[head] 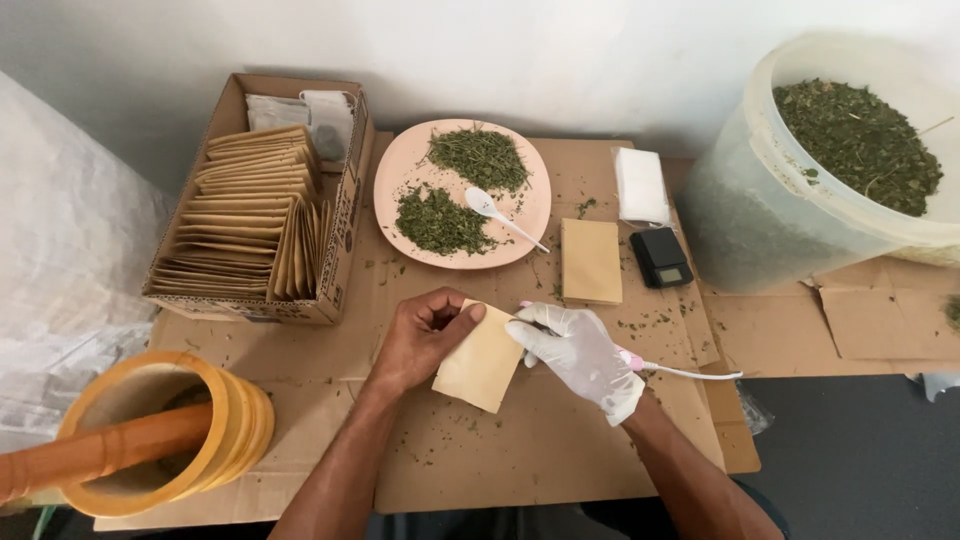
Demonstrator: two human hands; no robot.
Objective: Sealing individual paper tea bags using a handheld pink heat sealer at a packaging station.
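A table [600,470] covered with flattened brown cardboard is being seen from above, set against a pale wall. Near its front middle, a small flat tan paper pouch [480,366] is being held tilted just above the cardboard. It is being pinched at its upper edge by the bare left hand [425,335], whose fingers [470,315] are being kept closed on the paper. The pouch's right edge is being touched by the right hand [580,352], which is being worn in a white glove; its fingers are being kept curled around a slim pink-and-white corded tool [680,371], whose tip is being hidden by the hand.

Just behind the pouch, a second flat tan pouch [590,260] is lying on the cardboard, with a small black pocket scale [660,257] beside it and a stack of white paper squares [640,185] further back. To the left of these, a round pink plate [400,180] is carrying two heaps of dried green leaf and a white plastic spoon [495,212]. Further left, an open cardboard box [330,270] is being filled by rows of tan pouches. At the far right, a large translucent plastic bucket [740,220] of dried green leaf is standing. At the front left, a yellow wooden mortar [230,420] with an orange pestle [90,455] is resting.
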